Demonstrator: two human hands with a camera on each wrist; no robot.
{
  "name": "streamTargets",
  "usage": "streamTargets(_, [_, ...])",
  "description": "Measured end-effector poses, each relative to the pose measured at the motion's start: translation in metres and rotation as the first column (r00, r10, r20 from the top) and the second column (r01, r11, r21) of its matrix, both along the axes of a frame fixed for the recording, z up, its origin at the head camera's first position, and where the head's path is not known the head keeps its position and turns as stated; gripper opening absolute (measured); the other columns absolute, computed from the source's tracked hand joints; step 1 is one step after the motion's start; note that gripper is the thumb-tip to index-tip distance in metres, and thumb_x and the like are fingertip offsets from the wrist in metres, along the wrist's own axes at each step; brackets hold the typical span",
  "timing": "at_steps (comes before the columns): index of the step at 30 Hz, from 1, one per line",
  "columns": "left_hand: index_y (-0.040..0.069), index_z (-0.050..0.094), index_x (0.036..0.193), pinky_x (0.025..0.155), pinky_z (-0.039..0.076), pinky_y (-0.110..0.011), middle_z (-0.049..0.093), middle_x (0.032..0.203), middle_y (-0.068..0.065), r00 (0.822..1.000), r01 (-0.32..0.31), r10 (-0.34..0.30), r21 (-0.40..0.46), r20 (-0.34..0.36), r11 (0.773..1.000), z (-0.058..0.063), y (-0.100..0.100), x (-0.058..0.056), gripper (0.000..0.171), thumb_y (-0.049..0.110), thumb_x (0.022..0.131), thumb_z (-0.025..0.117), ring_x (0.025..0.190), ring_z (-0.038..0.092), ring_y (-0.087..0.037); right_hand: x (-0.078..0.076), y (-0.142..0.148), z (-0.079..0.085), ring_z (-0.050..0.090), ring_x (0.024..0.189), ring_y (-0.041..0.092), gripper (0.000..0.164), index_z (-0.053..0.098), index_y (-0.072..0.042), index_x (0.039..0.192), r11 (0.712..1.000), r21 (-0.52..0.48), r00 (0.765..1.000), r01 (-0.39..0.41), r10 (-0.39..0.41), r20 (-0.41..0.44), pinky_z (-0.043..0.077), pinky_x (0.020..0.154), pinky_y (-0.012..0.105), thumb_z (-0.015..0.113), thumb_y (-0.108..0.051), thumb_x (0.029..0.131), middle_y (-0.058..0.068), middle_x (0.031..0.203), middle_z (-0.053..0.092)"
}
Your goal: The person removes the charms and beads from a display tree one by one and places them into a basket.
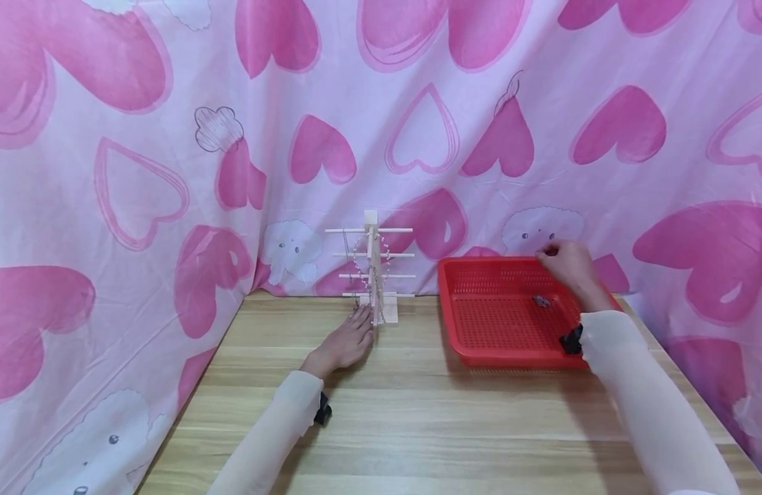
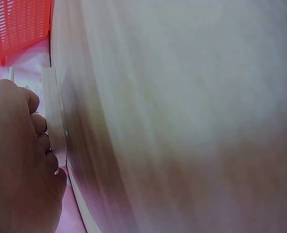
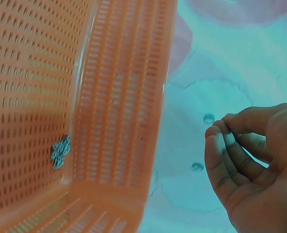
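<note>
A wooden jewelry stand (image 1: 371, 265) with crossing pegs stands upright at the back of the table. A loop of pale beads (image 1: 385, 265) and several thin chains hang on it. Against the stand's foot (image 2: 55, 116) lies my left hand (image 1: 350, 338), its fingers reaching forward and touching it. Above the far rim of a red plastic basket (image 1: 473, 356) is my right hand (image 1: 569, 265), thumb and fingertips brought together; nothing shows between them. Inside the basket, a small heap of silvery chain (image 3: 60, 152) lies on the perforated floor, below and apart from the right hand.
The wood-grain table (image 1: 381, 419) runs up to a pink heart-print cloth (image 1: 321, 148), which hangs behind and along both sides. The basket stands right of the stand, with bare tabletop between them. Dark wrist devices (image 1: 323, 410) sit at both cuffs.
</note>
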State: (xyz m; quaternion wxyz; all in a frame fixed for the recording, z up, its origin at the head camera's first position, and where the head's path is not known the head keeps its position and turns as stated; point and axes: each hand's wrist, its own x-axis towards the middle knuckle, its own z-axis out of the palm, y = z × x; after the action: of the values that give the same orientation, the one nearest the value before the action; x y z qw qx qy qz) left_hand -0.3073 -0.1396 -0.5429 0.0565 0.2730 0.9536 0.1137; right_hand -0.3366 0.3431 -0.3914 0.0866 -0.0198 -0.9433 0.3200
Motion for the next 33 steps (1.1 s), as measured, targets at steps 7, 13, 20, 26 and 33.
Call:
streamTargets(7, [-0.003, 0.023, 0.167, 0.137, 0.018, -0.049, 0.013, 0.178, -0.02, 1.0, 0.002, -0.002, 0.002, -0.006, 1.0, 0.002, 0.001, 0.001, 0.062, 0.031, 0.116, 0.025, 0.167, 0.012, -0.036, -0.002, -0.02, 0.001, 0.061, 0.096, 0.034, 0.03, 0.071, 0.002, 0.122, 0.999, 0.007, 0.997, -0.052, 0.052, -0.059, 0.055, 0.076, 0.034, 0.059, -0.022, 0.108, 0.025, 0.114, 0.07])
streamTargets(13, [-0.003, 0.024, 0.167, 0.137, 0.018, -0.049, 0.013, 0.178, -0.018, 1.0, 0.002, -0.001, 0.007, -0.005, 1.0, 0.001, 0.0, 0.0, 0.061, 0.031, 0.116, 0.026, 0.167, 0.011, -0.035, -0.003, -0.039, 0.006, 0.063, 0.093, 0.033, 0.029, 0.073, 0.001, 0.121, 0.997, 0.024, 0.991, -0.073, 0.075, -0.106, 0.054, 0.073, 0.036, 0.062, -0.021, 0.106, 0.024, 0.112, 0.073])
streamTargets(20, [-0.002, 0.024, 0.167, 0.137, 0.018, -0.048, 0.013, 0.179, -0.018, 1.0, 0.002, -0.002, 0.011, 0.001, 1.0, 0.0, -0.001, 0.0, 0.062, 0.032, 0.116, 0.025, 0.167, 0.011, -0.035, -0.001, -0.062, 0.01, 0.065, 0.094, 0.033, 0.027, 0.075, 0.001, 0.12, 0.994, 0.021, 0.983, -0.109, 0.111, -0.143, 0.056, 0.079, 0.041, 0.063, -0.018, 0.105, 0.024, 0.111, 0.075])
streamTargets(26, [-0.002, 0.022, 0.167, 0.137, 0.018, -0.048, 0.012, 0.179, -0.017, 1.0, 0.003, -0.003, -0.004, -0.006, 1.0, -0.001, 0.0, -0.001, 0.062, 0.033, 0.116, 0.024, 0.167, 0.011, -0.035, 0.003, -0.079, 0.011, 0.061, 0.093, 0.031, 0.027, 0.074, -0.001, 0.123, 0.991, -0.03, 0.985, -0.133, 0.128, -0.113, 0.055, 0.077, 0.034, 0.062, -0.018, 0.106, 0.021, 0.109, 0.073])
streamTargets(33, [-0.003, 0.023, 0.167, 0.137, 0.018, -0.049, 0.013, 0.178, -0.019, 1.0, 0.002, -0.002, 0.004, -0.002, 1.0, 0.001, 0.0, 0.001, 0.061, 0.031, 0.116, 0.024, 0.167, 0.012, -0.036, 0.003, -0.099, 0.01, 0.063, 0.091, 0.031, 0.024, 0.076, 0.001, 0.117, 0.985, -0.014, 0.974, -0.173, 0.169, -0.152, 0.057, 0.078, 0.04, 0.063, -0.014, 0.104, 0.021, 0.105, 0.074])
